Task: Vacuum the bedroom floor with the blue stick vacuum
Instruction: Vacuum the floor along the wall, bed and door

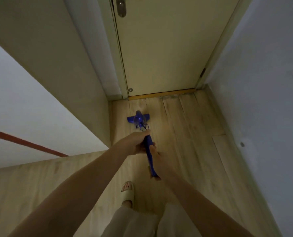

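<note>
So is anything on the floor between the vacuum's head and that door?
Nothing visible. The blue stick vacuum has bare wood floor ahead of it up to the closed door; only some pale debris lies along the threshold.

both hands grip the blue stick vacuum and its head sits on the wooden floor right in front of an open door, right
Not quite: the cream door is closed, as the head view shows. The rest holds: left hand and right hand grip the blue stick vacuum, its head on the wooden plank floor.
</note>
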The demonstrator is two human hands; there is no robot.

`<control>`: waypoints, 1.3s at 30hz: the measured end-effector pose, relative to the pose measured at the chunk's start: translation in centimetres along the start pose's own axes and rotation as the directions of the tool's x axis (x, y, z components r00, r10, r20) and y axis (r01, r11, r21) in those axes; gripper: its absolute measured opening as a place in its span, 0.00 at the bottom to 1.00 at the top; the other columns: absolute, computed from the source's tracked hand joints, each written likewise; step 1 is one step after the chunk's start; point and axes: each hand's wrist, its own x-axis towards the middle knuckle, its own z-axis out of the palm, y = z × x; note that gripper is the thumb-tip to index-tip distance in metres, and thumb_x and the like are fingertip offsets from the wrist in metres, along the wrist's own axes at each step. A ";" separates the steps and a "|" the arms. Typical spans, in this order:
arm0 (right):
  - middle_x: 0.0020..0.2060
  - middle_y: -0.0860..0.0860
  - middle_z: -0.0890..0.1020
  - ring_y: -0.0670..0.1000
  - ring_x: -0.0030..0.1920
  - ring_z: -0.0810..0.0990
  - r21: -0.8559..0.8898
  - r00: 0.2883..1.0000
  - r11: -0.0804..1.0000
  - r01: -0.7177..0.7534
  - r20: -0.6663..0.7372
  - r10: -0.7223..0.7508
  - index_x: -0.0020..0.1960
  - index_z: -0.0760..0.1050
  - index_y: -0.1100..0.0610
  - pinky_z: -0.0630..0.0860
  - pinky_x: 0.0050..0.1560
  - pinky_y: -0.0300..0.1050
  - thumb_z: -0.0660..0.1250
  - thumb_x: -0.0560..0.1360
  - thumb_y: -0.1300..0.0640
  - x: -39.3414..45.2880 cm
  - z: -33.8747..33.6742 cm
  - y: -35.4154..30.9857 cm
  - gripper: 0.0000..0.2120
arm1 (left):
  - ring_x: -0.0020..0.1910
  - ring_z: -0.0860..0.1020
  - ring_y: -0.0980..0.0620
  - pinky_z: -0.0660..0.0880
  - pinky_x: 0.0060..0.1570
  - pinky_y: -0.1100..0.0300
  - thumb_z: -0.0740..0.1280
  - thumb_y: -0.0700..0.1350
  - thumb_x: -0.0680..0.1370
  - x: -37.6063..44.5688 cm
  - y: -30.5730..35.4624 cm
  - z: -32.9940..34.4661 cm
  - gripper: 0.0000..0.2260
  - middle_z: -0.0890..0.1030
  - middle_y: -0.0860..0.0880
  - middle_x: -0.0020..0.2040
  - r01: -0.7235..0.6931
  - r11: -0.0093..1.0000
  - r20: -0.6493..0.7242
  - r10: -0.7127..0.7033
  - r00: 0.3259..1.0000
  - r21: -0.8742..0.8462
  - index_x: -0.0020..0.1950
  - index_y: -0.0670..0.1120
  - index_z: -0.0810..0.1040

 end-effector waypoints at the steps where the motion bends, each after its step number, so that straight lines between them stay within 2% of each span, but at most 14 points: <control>1: 0.30 0.53 0.75 0.47 0.22 0.72 -0.003 1.000 1.000 -0.001 0.000 0.001 0.55 0.72 0.63 0.68 0.21 0.36 0.50 0.82 0.41 1.1 0.2 -0.7 0.26 | 0.44 0.80 0.44 0.79 0.42 0.52 0.62 0.49 0.81 0.9 0.7 -0.3 0.13 0.80 0.41 0.46 -0.008 1.000 -0.021 0.008 1.000 0.000 0.57 0.39 0.73; 5: 0.30 0.53 0.74 0.47 0.23 0.71 -0.052 0.999 0.998 -0.018 -0.042 0.016 0.48 0.70 0.60 0.67 0.21 0.35 0.50 0.83 0.42 4.8 1.1 -3.9 0.22 | 0.44 0.79 0.44 0.78 0.51 0.49 0.61 0.51 0.82 4.3 3.8 -1.8 0.13 0.79 0.42 0.44 -0.006 1.000 -0.061 0.006 0.998 -0.004 0.52 0.40 0.72; 7: 0.30 0.53 0.74 0.47 0.23 0.71 -0.068 0.997 0.997 -0.038 -0.077 0.033 0.49 0.70 0.59 0.67 0.21 0.34 0.51 0.82 0.41 6.1 1.4 -4.8 0.22 | 0.43 0.79 0.44 0.78 0.53 0.49 0.61 0.51 0.82 5.8 5.0 -2.3 0.13 0.79 0.42 0.43 0.010 1.000 -0.066 -0.010 0.998 -0.002 0.53 0.40 0.72; 10: 0.31 0.52 0.74 0.46 0.22 0.71 -0.122 0.992 0.990 -0.072 -0.113 0.058 0.50 0.69 0.57 0.66 0.19 0.32 0.50 0.82 0.40 7.3 1.1 -5.6 0.22 | 0.42 0.79 0.44 0.78 0.53 0.48 0.62 0.50 0.81 7.5 6.0 -2.5 0.13 0.79 0.41 0.43 0.021 1.000 -0.040 -0.021 0.999 0.004 0.54 0.40 0.72; 15: 0.28 0.52 0.74 0.42 0.16 0.68 -0.197 0.990 0.980 -0.026 -0.141 -0.002 0.49 0.71 0.61 0.66 0.19 0.32 0.50 0.82 0.40 7.0 -0.4 -5.9 0.24 | 0.47 0.80 0.43 0.79 0.52 0.49 0.63 0.52 0.81 8.0 6.4 -1.1 0.15 0.80 0.41 0.46 0.012 0.999 -0.027 -0.011 1.000 0.038 0.56 0.40 0.73; 18: 0.29 0.52 0.74 0.44 0.20 0.70 -0.262 0.987 0.965 -0.018 -0.158 -0.025 0.48 0.71 0.60 0.67 0.21 0.34 0.49 0.82 0.40 5.4 -1.8 -5.9 0.25 | 0.48 0.80 0.43 0.79 0.51 0.49 0.64 0.50 0.80 7.0 6.2 0.3 0.14 0.80 0.40 0.50 0.024 1.000 -0.027 -0.024 0.999 0.016 0.58 0.40 0.72; 22: 0.29 0.51 0.76 0.46 0.22 0.71 -0.334 0.983 0.942 -0.029 -0.182 -0.034 0.45 0.72 0.57 0.69 0.26 0.37 0.49 0.81 0.37 2.4 -4.5 -4.1 0.26 | 0.47 0.79 0.44 0.78 0.54 0.48 0.63 0.46 0.81 4.5 4.2 3.1 0.08 0.80 0.42 0.44 0.031 0.999 0.012 -0.031 0.999 -0.032 0.52 0.41 0.72; 25: 0.29 0.52 0.76 0.46 0.22 0.71 -0.306 0.978 0.951 -0.043 -0.207 -0.022 0.46 0.73 0.59 0.68 0.26 0.38 0.50 0.81 0.37 -0.3 -6.7 -1.6 0.27 | 0.44 0.79 0.45 0.78 0.56 0.47 0.63 0.45 0.81 2.3 1.7 5.9 0.08 0.79 0.42 0.42 0.022 0.999 0.040 -0.021 0.999 -0.035 0.47 0.41 0.72; 32: 0.27 0.50 0.76 0.47 0.22 0.71 -0.156 0.964 0.982 -0.107 -0.258 0.064 0.46 0.76 0.59 0.68 0.25 0.36 0.53 0.79 0.36 -8.9 -9.5 4.9 0.28 | 0.41 0.80 0.47 0.79 0.41 0.52 0.65 0.45 0.80 -3.5 -5.4 11.2 0.07 0.79 0.42 0.45 0.040 0.999 0.103 -0.039 0.994 -0.004 0.50 0.41 0.73; 35: 0.28 0.51 0.76 0.46 0.21 0.72 -0.020 0.968 0.996 -0.086 -0.237 0.079 0.47 0.74 0.59 0.68 0.25 0.37 0.55 0.81 0.39 -12.5 -8.8 5.9 0.24 | 0.40 0.81 0.48 0.79 0.38 0.55 0.65 0.47 0.80 -5.6 -7.1 11.4 0.11 0.80 0.43 0.45 0.039 0.995 0.116 -0.050 0.992 0.090 0.54 0.39 0.74; 39: 0.32 0.52 0.75 0.48 0.26 0.73 0.057 0.985 0.997 -0.047 -0.162 0.055 0.48 0.70 0.57 0.70 0.27 0.39 0.51 0.83 0.43 -15.3 -5.8 6.8 0.19 | 0.45 0.81 0.46 0.79 0.41 0.55 0.66 0.50 0.79 -7.5 -8.2 9.5 0.17 0.81 0.40 0.52 0.070 0.955 0.148 -0.117 0.982 0.290 0.59 0.37 0.75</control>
